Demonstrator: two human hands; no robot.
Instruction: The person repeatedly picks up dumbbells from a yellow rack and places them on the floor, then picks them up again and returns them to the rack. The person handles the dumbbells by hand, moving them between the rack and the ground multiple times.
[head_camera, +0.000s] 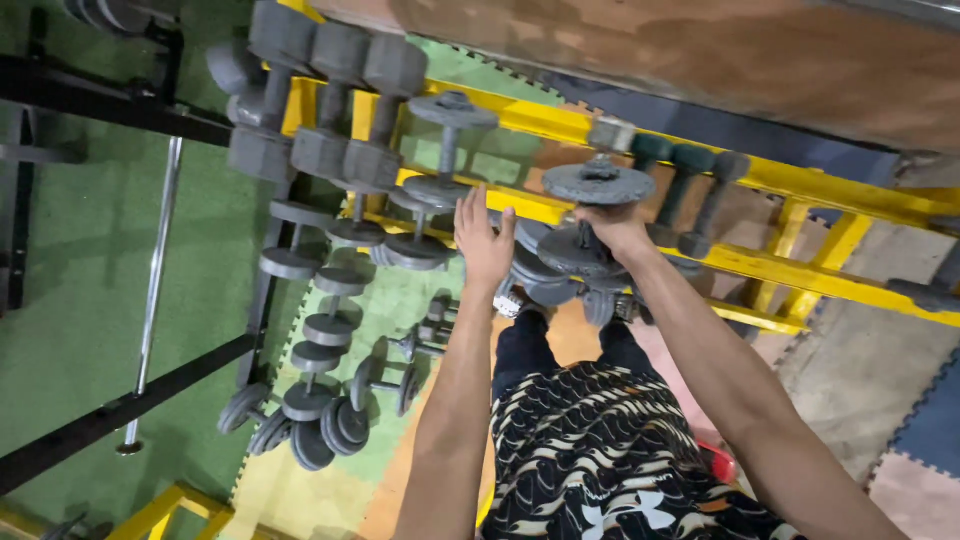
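My right hand (614, 228) is closed around the handle of a grey round-plate dumbbell (597, 186), which it holds up in front of the yellow rack (520, 118). My left hand (483, 238) is raised beside it with fingers spread and holds nothing. It hovers just right of another grey round-plate dumbbell (448, 150) lying on the rack. My dark trousers and patterned black-and-white shirt show below my arms.
Large hex dumbbells (325, 100) fill the rack's left end, and small dark green ones (690, 175) sit to the right. Several round dumbbells (330, 330) lie on the green floor mats. A steel bar (155, 290) and black frame bars stand at the left.
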